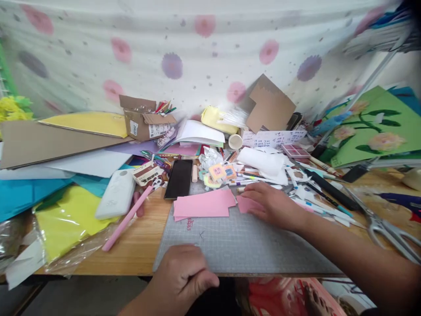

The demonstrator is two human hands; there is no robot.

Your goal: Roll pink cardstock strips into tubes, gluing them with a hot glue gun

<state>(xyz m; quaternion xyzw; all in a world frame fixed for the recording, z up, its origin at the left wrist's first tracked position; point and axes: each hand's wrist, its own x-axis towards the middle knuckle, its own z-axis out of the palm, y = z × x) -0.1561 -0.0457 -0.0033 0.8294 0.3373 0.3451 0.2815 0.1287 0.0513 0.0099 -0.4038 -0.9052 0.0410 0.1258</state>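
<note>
My right hand (271, 205) reaches over the grey cutting mat (246, 245), its fingers lying on a small pink paper piece (244, 204). Just left of it, larger pink paper pieces (204, 205) overlap on the upper part of the mat. My left hand (186, 274) is curled at the mat's front edge, thumb pointing right; its palm side is hidden and no held object shows. A black phone (178, 179) lies behind the pink paper, on the left. The rolled pink strip (127, 218) rests on the wooden table left of the mat.
Scissors (384, 226) and a black-handled tool (332, 191) lie at the right. Paper scraps and pens crowd the back. A white power bank (115, 194) and a yellow sheet (70, 224) are at the left. The cardboard box (141, 123) stands behind.
</note>
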